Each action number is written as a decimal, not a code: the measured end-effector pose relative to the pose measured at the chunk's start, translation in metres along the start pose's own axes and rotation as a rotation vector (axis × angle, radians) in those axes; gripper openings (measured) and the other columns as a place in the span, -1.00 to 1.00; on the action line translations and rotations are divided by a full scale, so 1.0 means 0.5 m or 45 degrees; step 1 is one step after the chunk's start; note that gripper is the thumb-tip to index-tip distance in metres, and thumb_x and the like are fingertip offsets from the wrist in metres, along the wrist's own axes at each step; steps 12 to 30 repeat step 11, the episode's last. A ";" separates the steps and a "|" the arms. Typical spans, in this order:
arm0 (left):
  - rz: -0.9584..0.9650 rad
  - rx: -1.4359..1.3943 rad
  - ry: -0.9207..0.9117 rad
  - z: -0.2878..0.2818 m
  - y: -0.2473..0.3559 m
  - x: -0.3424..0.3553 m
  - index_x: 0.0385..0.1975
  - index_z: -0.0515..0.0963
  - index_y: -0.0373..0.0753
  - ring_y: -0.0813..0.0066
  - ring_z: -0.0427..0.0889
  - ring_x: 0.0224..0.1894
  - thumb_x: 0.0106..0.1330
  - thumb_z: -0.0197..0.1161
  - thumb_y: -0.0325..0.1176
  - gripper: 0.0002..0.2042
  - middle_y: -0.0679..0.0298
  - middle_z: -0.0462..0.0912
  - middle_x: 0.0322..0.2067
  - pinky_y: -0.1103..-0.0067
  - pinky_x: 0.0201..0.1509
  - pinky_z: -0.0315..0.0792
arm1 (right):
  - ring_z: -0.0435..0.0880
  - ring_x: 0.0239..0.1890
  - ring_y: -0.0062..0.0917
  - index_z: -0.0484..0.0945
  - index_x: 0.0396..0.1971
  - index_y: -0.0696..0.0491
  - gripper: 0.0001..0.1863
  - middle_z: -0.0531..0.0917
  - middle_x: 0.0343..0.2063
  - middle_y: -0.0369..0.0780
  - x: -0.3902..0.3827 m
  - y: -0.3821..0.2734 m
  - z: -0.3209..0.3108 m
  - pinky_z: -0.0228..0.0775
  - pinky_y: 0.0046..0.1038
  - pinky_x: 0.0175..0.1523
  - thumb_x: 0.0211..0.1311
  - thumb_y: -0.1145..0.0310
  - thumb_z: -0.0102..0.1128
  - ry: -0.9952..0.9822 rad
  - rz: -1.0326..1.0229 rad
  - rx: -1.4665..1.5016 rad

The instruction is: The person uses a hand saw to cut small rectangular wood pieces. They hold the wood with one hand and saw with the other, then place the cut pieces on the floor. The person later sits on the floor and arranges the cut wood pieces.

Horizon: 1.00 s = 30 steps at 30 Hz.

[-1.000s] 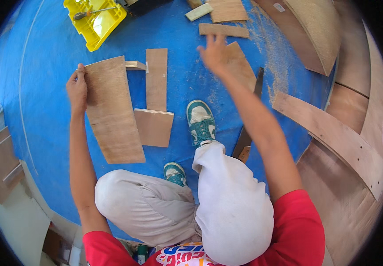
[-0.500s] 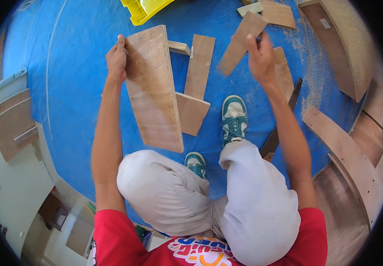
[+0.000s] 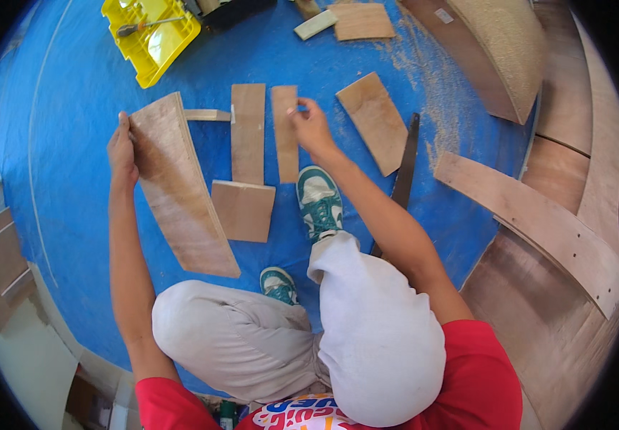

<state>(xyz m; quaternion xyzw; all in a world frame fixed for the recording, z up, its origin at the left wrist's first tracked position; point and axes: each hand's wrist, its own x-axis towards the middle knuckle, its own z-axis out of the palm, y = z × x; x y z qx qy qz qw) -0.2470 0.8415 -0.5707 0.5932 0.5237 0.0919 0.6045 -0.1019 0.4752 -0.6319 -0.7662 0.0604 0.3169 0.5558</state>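
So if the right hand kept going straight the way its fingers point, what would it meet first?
The right hand points up-left, already touching the narrow plywood strip. Beyond that, probably the wider strip alongside it, though height is hard to judge.

Yellow tray (image 3: 153, 39) cut off by top edge. Saw blade (image 3: 403, 166) lower end hidden behind right forearm. Screwdriver (image 3: 145, 26) tip too small to tell.

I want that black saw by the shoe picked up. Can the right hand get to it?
Probably yes. The right hand rests on a narrow plywood strip, and the saw lies uncovered on the blue floor just to its right, nothing between them.
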 end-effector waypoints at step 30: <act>-0.044 -0.034 -0.004 -0.023 -0.020 0.015 -0.01 0.67 -0.35 0.56 0.52 -0.02 0.49 0.20 0.15 -0.44 0.25 0.65 -0.06 0.54 0.20 0.37 | 0.64 0.06 -0.31 0.31 0.41 0.17 -0.43 0.62 0.11 -0.02 0.242 0.048 -0.232 0.49 -0.31 0.16 0.52 0.25 0.12 0.689 -0.204 0.183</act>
